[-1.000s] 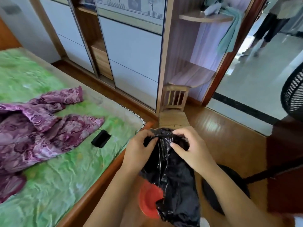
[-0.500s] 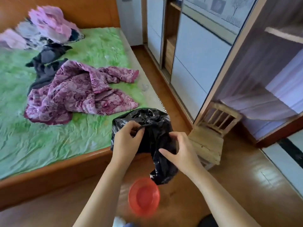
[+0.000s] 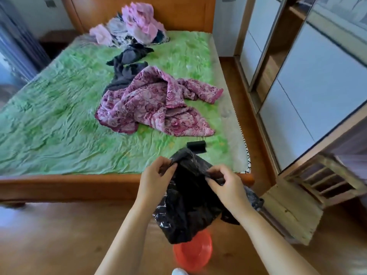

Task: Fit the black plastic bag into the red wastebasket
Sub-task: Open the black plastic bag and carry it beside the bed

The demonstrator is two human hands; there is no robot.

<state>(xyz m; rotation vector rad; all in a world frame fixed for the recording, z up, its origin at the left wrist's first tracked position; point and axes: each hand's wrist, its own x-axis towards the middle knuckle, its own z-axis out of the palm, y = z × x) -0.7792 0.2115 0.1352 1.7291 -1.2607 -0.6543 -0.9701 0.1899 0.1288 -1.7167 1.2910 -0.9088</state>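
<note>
A crumpled black plastic bag (image 3: 188, 207) hangs in the air in front of me. My left hand (image 3: 156, 178) pinches its top edge on the left and my right hand (image 3: 225, 184) pinches the top edge on the right, spreading the mouth. Directly below the bag's bottom stands the red wastebasket (image 3: 193, 253) on the wooden floor, its open top facing up. The bag's lower end hangs just above the basket's rim and hides its far side.
A bed with a green cover (image 3: 59, 120) and wooden frame (image 3: 69, 185) lies ahead, with a purple floral garment (image 3: 151, 108), dark clothes and a small black object (image 3: 196, 146) on it. A small wooden chair (image 3: 297, 205) lies to the right beside the wardrobe (image 3: 317, 80).
The view has swung left toward the bed. My hands have pulled the bag's top edge further apart, and the bag now hangs over the red wastebasket.
</note>
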